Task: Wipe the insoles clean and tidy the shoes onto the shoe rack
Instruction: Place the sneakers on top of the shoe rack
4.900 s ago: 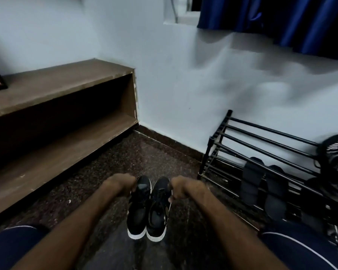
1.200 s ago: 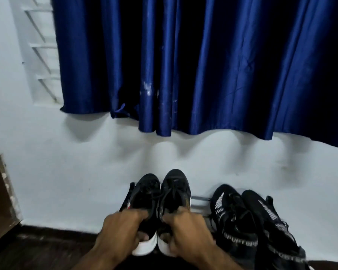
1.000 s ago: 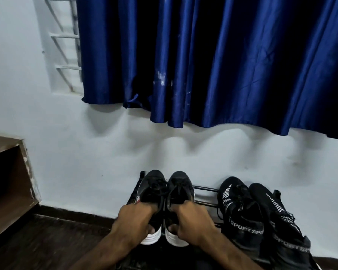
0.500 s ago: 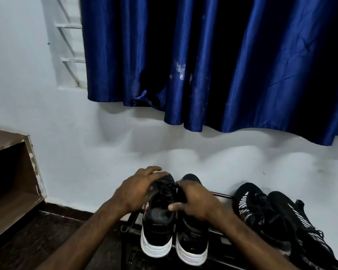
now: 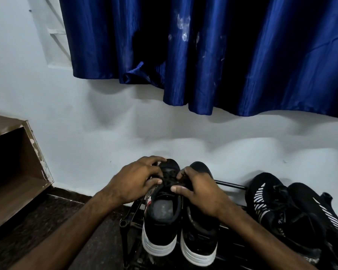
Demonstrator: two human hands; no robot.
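A pair of black sneakers with white soles stands side by side, heels toward me, on the top of the black metal shoe rack (image 5: 230,185). My left hand (image 5: 135,180) curls over the toe and laces of the left sneaker (image 5: 160,228). A greyish insole (image 5: 162,210) shows inside its opening. My right hand (image 5: 199,191) grips the laced front of the right sneaker (image 5: 199,240), thumb on the laces; its opening is mostly hidden by my wrist.
Another pair of black sports shoes (image 5: 277,209) with white stripes sits on the rack to the right. A brown wooden shelf (image 5: 14,191) stands at the left. A white wall and a blue curtain (image 5: 203,55) rise behind the rack. Dark floor lies below.
The sneakers went from the floor onto the rack top. Within the last second my hands slid from the heels to the toes and laces; the sneakers now stand flat.
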